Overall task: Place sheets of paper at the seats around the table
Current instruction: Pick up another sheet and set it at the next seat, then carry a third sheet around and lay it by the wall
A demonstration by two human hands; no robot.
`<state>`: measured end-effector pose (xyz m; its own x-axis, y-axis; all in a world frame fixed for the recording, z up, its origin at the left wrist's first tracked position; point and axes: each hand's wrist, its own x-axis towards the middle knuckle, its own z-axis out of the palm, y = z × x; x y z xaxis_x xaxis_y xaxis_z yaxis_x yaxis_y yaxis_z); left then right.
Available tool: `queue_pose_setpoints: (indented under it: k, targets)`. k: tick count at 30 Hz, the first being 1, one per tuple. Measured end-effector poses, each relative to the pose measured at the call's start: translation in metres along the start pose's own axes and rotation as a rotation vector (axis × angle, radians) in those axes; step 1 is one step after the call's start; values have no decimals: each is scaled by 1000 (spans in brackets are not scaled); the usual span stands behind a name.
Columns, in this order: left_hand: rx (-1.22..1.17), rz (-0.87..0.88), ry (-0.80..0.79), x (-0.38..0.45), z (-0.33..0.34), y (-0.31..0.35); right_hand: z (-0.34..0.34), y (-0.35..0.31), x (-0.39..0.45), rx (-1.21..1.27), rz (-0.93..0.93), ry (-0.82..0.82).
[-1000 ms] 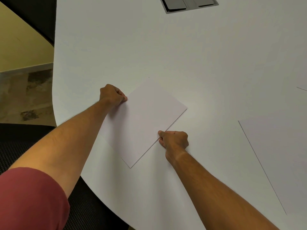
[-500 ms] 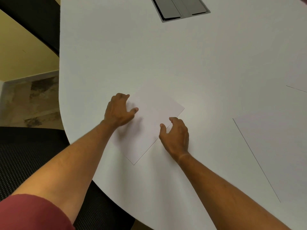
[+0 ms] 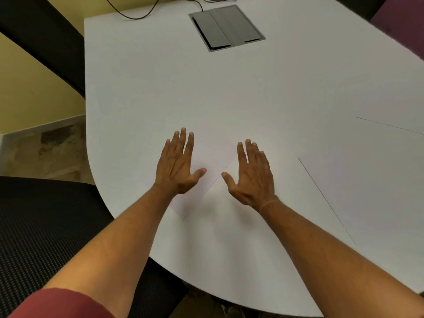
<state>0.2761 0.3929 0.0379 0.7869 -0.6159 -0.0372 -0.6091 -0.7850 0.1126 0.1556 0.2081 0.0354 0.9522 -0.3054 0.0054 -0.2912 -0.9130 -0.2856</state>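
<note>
- At the bench's (image 3: 229, 92) near-left rounded edge: one sheet of paper (image 3: 213, 161), lying flat and turned askew to that edge, its near corner pointing back toward you.
- Left hand (image 3: 176, 171): spread flat, fingers straight, over the sheet's left half. This grip is wide and holds nothing; whether the palm presses the paper or hovers just above it cannot be told.
- Right hand (image 3: 252, 177): likewise spread and empty, lying just beside the sheet's right-hand edge, mostly over bare bench, thumb nearest the paper.
- Position relative to grip: the sheet lies between and beneath your two hands, partly covered by the left, uncovered by the right.
- Step in hand, as judged: settling this sheet at the seat by the black chair (image 3: 41, 237). To do it well, lift both palms straight up and do not drag them off, since a thin sheet slides easily on a smooth top. If you want it square to the seat, turn it with flat fingertips first.
- Further stock: a second sheet (image 3: 367, 184) toward the bench's right edge, well apart from your hands; a third sheet (image 3: 399, 111) beyond it, only partly in frame.
- Fixture: grey cable hatch (image 3: 226, 27) near the far end, with a black cable (image 3: 146, 12) beside it.
</note>
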Motion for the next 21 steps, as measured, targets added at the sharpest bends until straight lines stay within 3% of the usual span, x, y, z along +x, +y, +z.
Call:
queue_pose_setpoints:
  k: [21]
  targets:
    - [56, 49, 128, -56, -43, 193, -111, 119, -113, -169, -7, 153]
